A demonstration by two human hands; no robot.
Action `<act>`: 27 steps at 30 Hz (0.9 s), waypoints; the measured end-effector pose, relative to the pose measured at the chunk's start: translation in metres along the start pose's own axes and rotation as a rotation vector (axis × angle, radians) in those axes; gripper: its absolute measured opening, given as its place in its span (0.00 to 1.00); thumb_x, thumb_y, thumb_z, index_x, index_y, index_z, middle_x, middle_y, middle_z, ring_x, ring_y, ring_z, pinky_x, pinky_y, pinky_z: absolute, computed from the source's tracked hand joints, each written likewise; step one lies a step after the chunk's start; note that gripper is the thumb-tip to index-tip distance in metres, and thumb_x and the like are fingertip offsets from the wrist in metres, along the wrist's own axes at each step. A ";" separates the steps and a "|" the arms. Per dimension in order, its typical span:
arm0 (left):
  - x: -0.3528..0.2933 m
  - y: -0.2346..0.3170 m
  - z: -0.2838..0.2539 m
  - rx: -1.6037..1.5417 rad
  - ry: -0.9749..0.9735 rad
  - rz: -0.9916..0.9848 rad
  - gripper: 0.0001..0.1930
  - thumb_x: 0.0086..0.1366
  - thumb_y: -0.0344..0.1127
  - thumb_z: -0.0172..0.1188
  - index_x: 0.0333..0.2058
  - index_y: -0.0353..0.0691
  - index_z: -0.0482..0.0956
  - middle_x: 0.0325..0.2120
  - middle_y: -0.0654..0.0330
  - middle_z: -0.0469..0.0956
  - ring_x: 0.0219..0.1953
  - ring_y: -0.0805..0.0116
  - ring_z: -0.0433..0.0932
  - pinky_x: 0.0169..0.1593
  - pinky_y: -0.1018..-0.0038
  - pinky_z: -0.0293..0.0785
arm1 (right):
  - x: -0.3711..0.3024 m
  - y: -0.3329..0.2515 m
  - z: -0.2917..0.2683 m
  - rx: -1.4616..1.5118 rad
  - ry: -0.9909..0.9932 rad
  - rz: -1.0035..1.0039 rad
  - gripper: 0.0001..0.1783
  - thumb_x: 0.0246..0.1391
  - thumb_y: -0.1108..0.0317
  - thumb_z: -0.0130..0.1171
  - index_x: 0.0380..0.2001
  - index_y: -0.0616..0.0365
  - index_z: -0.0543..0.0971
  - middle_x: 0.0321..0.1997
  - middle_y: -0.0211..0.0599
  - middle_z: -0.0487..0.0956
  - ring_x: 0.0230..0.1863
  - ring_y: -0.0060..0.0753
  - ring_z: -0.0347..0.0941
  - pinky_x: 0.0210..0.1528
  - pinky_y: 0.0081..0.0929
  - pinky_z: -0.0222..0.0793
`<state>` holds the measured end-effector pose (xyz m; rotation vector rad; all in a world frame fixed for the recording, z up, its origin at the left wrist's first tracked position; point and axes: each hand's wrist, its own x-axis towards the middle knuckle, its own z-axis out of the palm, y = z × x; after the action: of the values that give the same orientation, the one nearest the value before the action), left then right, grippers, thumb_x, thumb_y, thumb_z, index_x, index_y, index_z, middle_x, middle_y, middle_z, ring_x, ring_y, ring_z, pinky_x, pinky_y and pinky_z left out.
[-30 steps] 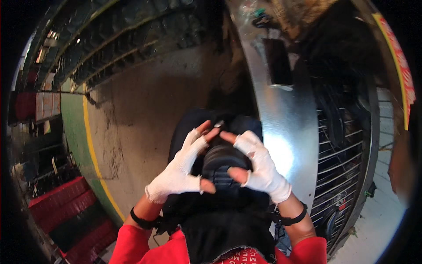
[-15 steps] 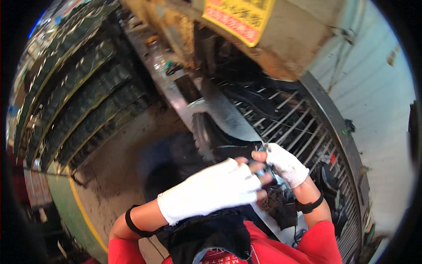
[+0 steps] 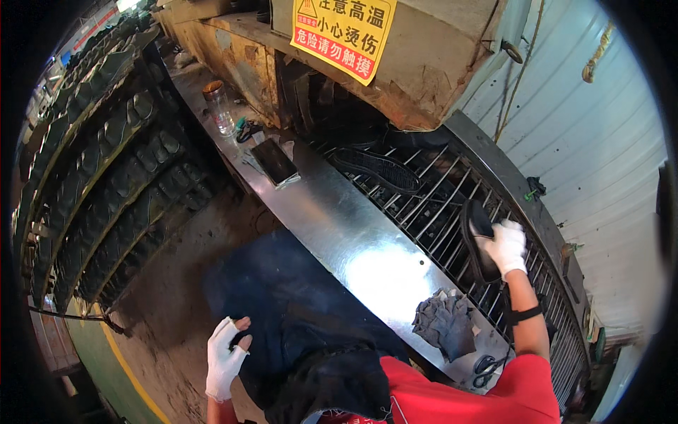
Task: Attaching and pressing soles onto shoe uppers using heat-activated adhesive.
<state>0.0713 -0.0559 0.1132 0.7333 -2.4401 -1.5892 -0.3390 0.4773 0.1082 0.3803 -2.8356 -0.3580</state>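
A black shoe point(image 3: 472, 244) is at the metal bar rack point(image 3: 441, 230) on the right, toe pointing away. My right hand point(image 3: 506, 247), in a white fingerless glove, is closed on it from the right side; some fingers are hidden. At the lower left, over the dark blue apron point(image 3: 282, 283), my left hand point(image 3: 224, 359) in a matching glove holds nothing, its thumb and fingers apart. Another black shoe point(image 3: 374, 169) lies sole up farther along the bars. Between me and the bars runs a shiny metal ledge point(image 3: 332, 219).
Grey rags point(image 3: 445, 325) and black scissors point(image 3: 486, 369) lie on the near ledge. A dark flat phone-like device point(image 3: 274, 161) and a clear jar point(image 3: 220, 113) sit farther off. A tiered rack of shoes point(image 3: 120, 177) stands left. A rusty machine housing point(image 3: 424, 85) bears a yellow warning sign point(image 3: 342, 35).
My hands have parted from the shoe held before my body. My right hand has moved right to the bars with a shoe; my left has dropped back to the lower left, free of it.
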 end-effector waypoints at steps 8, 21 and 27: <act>0.067 0.046 0.039 0.172 -0.196 0.484 0.18 0.62 0.29 0.71 0.51 0.34 0.85 0.34 0.51 0.77 0.38 0.53 0.79 0.44 0.64 0.77 | 0.110 -0.195 0.059 0.198 -0.198 -0.644 0.22 0.57 0.48 0.68 0.45 0.52 0.90 0.55 0.52 0.85 0.64 0.57 0.76 0.69 0.49 0.70; 0.070 0.102 0.089 -0.064 -0.260 0.585 0.58 0.65 0.51 0.73 0.82 0.42 0.44 0.78 0.40 0.54 0.81 0.45 0.53 0.82 0.61 0.48 | 0.040 -0.251 -0.231 2.064 -0.779 -0.229 0.19 0.66 0.57 0.64 0.52 0.57 0.79 0.48 0.29 0.77 0.49 0.26 0.75 0.54 0.28 0.74; 0.062 0.014 0.099 -0.750 -0.364 -0.180 0.26 0.69 0.33 0.67 0.63 0.32 0.75 0.50 0.61 0.84 0.48 0.70 0.83 0.54 0.69 0.80 | 0.069 -0.280 -0.126 1.679 -1.179 -0.330 0.22 0.71 0.59 0.58 0.59 0.63 0.78 0.43 0.37 0.83 0.42 0.29 0.84 0.50 0.31 0.80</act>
<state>-0.0241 0.0007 0.0740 0.5606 -1.7289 -2.6543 -0.3050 0.1699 0.1643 1.1373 -3.0995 2.6514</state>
